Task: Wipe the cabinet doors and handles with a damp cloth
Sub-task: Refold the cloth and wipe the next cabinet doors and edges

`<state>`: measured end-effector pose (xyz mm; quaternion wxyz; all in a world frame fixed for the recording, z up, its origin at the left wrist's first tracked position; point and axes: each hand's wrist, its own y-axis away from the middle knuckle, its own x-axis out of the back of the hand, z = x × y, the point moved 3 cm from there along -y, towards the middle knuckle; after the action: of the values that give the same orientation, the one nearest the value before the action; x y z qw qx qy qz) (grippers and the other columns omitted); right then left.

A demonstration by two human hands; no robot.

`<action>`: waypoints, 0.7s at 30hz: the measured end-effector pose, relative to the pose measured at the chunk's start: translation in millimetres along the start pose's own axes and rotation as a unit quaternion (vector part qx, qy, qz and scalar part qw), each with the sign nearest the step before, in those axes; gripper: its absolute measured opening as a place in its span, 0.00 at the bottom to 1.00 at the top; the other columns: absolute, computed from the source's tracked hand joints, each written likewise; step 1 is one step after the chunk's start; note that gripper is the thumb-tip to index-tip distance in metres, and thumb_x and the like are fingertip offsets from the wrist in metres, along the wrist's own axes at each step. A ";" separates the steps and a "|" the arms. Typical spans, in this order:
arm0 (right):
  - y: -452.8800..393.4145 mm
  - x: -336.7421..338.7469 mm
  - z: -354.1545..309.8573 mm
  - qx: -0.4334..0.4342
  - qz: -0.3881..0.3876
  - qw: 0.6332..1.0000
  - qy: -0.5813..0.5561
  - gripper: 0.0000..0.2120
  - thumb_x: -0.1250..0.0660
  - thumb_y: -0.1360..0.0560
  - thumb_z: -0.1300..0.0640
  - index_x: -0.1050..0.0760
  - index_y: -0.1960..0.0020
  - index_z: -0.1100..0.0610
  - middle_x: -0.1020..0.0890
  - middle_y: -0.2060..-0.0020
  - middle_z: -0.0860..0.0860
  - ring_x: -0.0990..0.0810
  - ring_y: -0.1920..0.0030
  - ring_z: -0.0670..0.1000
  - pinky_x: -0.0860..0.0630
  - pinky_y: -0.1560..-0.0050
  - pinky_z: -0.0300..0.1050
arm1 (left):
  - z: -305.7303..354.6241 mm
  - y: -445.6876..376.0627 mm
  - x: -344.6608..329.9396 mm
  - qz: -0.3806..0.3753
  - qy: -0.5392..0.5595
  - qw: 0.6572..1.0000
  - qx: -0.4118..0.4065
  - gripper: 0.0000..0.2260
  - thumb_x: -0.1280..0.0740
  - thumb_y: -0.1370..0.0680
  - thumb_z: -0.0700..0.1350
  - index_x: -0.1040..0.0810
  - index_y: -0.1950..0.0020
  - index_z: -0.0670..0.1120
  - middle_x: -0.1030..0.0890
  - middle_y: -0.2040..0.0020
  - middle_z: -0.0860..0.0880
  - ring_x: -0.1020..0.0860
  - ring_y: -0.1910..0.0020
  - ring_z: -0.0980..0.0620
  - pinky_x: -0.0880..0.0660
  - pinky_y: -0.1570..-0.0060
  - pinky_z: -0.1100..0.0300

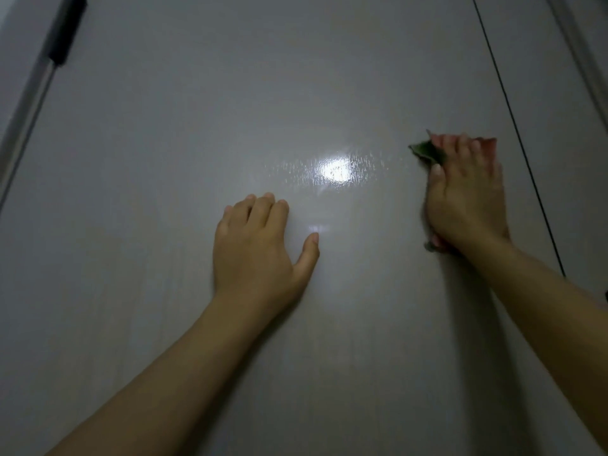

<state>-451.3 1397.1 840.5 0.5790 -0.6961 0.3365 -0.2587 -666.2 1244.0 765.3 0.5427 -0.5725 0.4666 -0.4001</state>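
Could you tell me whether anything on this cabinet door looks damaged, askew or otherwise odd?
Nothing stands out. The cabinet door looks intact; the speckled streaks beside the glare look like damp wipe marks. The right hand presses the cloth flat; the left hand rests open.

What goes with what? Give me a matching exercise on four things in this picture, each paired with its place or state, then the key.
Things:
1. left hand
2. right hand
3. cloth
4. handle

Places or states:
A. dark bar at the upper left door edge
B. pressed flat on the door, holding nothing
C. green and pink, peeking from under fingers
D. pressing the cloth to the door near the right seam

Pairs: 1-B, 2-D, 3-C, 4-A
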 end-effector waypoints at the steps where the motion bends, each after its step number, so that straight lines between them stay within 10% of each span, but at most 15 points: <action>1: 12.7 -1.5 -12.7 -0.006 0.006 1.000 0.004 0.31 0.61 0.22 0.48 0.48 0.23 0.61 0.45 0.24 0.57 0.50 0.24 0.55 0.56 0.24 0.55 | -0.2 -0.4 0.7 -0.008 0.001 1.000 0.002 0.25 0.42 0.26 0.59 0.22 0.42 0.40 0.21 0.42 0.42 0.25 0.42 0.40 0.27 0.42 0.43; 7: 123.1 -3.6 -44.3 0.294 -0.073 0.953 -0.003 0.25 0.57 0.19 0.45 0.51 0.23 0.48 0.47 0.24 0.51 0.51 0.23 0.51 0.55 0.26 0.52 | 15.9 -1.9 9.8 -0.052 0.007 0.998 0.033 0.26 0.44 0.25 0.57 0.25 0.38 0.39 0.25 0.37 0.40 0.30 0.35 0.40 0.38 0.31 0.41; 14: 33.0 9.8 45.0 -0.105 0.005 0.994 0.005 0.28 0.60 0.20 0.48 0.53 0.22 0.58 0.49 0.23 0.56 0.54 0.23 0.54 0.58 0.25 0.55 | 93.9 1.4 -14.2 -0.135 0.048 0.986 -0.090 0.30 0.56 0.23 0.56 0.46 0.22 0.48 0.48 0.21 0.44 0.53 0.22 0.45 0.62 0.26 0.51; 21: 123.5 11.4 39.3 0.166 -0.074 0.983 -0.003 0.26 0.61 0.19 0.45 0.55 0.23 0.51 0.52 0.24 0.50 0.55 0.23 0.50 0.58 0.25 0.48 | 111.2 -2.0 -31.7 -0.136 0.001 0.988 -0.075 0.33 0.56 0.26 0.61 0.38 0.24 0.49 0.40 0.24 0.41 0.45 0.24 0.39 0.54 0.27 0.45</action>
<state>-435.4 1400.5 711.4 0.6673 -0.6138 0.2347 -0.3506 -566.5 1302.1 758.7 0.4378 -0.6695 0.4137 -0.4347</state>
